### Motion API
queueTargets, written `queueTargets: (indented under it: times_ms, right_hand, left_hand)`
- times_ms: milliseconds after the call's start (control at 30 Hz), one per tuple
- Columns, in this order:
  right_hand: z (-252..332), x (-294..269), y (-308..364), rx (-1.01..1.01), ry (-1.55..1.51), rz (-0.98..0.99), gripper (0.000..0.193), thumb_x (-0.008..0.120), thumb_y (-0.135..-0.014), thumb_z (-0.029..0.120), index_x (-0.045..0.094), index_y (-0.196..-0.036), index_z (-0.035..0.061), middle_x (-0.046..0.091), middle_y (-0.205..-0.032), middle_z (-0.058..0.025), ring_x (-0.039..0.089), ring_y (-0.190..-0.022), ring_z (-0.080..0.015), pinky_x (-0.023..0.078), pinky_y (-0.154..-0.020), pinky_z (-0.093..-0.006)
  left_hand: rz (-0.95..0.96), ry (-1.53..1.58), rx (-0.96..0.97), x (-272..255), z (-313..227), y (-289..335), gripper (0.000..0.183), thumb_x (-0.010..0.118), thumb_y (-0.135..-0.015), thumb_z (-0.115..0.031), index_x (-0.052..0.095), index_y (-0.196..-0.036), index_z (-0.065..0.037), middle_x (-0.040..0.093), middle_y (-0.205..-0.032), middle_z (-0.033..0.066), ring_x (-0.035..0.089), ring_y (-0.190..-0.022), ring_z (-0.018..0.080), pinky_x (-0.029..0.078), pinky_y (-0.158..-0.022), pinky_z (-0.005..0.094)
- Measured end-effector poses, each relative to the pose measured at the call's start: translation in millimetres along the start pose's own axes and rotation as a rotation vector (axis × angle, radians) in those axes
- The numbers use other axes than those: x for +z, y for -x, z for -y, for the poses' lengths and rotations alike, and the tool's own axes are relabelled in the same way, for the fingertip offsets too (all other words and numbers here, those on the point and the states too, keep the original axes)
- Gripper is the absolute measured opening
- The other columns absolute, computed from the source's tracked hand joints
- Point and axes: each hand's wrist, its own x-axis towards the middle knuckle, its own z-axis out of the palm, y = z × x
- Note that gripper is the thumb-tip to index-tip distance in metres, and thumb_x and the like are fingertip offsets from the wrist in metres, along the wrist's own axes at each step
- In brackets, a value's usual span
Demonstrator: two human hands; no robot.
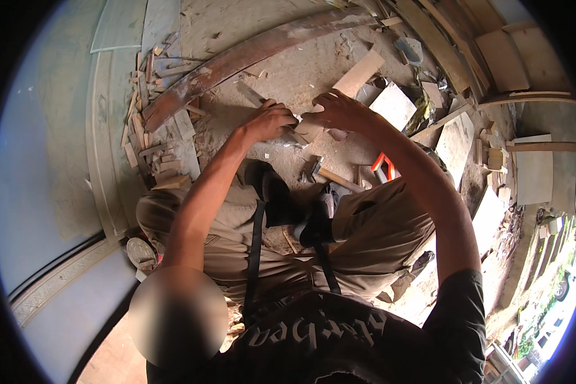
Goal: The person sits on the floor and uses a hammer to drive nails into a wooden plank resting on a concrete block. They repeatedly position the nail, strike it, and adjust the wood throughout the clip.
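Note:
Both of my hands are out ahead, over the dirty floor beyond my feet. My left hand [272,121] is closed with curled fingers over a long flat grey strip [250,94], which shows on both sides of it. My right hand [340,111] arches over a pale wooden board [360,72], thumb and fingers bent around it; the palm side is hidden. The hands are close together but apart. Nearer my feet lies a hammer [339,178] with a wooden handle. A tool with red-orange handles [383,164] rests by my right knee.
A long curved brown beam [237,62] crosses the floor ahead. Wood offcuts [163,163] pile up at the left, beside a pale wall panel [51,153]. Pale boards [393,106] and scraps lie at the right, with planks [502,61] leaning farther back.

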Motion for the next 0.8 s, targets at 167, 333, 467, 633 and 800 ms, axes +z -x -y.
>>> queueTargets:
  times_ms: [167,333,467,633,800]
  right_hand:
    - [-12.4,-7.9,-9.0,-0.097,0.024,0.058,0.060,0.074,-0.073,0.023,0.056,-0.130,0.0296,0.059,-0.116,-0.0103,0.055,-0.116,-0.0253,0.042,-0.102,-0.0393]
    - [-25.4,-5.5,-16.0,-0.146,-0.014,0.074,0.057,0.069,-0.078,0.018,0.054,-0.131,0.0343,0.058,-0.120,-0.0092,0.054,-0.119,-0.0257,0.038,-0.107,-0.0413]
    - [-32.9,-6.0,-19.6,-0.168,0.004,0.047,0.062,0.071,-0.076,0.017,0.053,-0.132,0.0365,0.058,-0.122,-0.0071,0.053,-0.120,-0.0245,0.037,-0.108,-0.0389]
    - [-32.4,-6.4,-22.2,-0.143,-0.041,0.021,0.071,0.076,-0.069,0.018,0.052,-0.133,0.0374,0.058,-0.121,-0.0059,0.054,-0.118,-0.0232,0.037,-0.108,-0.0381]
    - [-31.7,-8.4,-22.3,-0.116,-0.028,0.055,0.064,0.073,-0.071,0.017,0.056,-0.130,0.0353,0.058,-0.116,-0.0056,0.053,-0.117,-0.0222,0.037,-0.107,-0.0375]
  left_hand:
    - [-0.024,-0.006,-0.102,2.5,-8.0,-0.9,0.024,0.070,-0.076,-0.015,0.068,-0.099,-0.013,0.067,-0.101,0.0013,0.059,-0.102,0.0214,0.038,-0.094,0.0389]
    - [-0.047,0.020,-0.175,-1.7,-19.5,-4.5,0.025,0.072,-0.076,-0.018,0.068,-0.100,-0.011,0.067,-0.099,0.0029,0.060,-0.101,0.0232,0.040,-0.092,0.0386]
    - [0.072,0.066,-0.267,-10.1,-19.1,-13.0,0.030,0.074,-0.075,-0.022,0.067,-0.101,-0.009,0.068,-0.100,0.0072,0.061,-0.099,0.0269,0.043,-0.088,0.0403]
    - [0.124,0.388,-0.420,-14.2,-0.3,-27.1,0.045,0.078,-0.071,-0.032,0.066,-0.104,-0.004,0.068,-0.098,0.0145,0.063,-0.094,0.0309,0.047,-0.083,0.0418]
    - [0.333,0.266,-0.438,-25.8,-10.3,-41.0,0.048,0.077,-0.072,-0.041,0.069,-0.092,0.002,0.069,-0.093,0.0186,0.067,-0.090,0.0312,0.049,-0.080,0.0385]
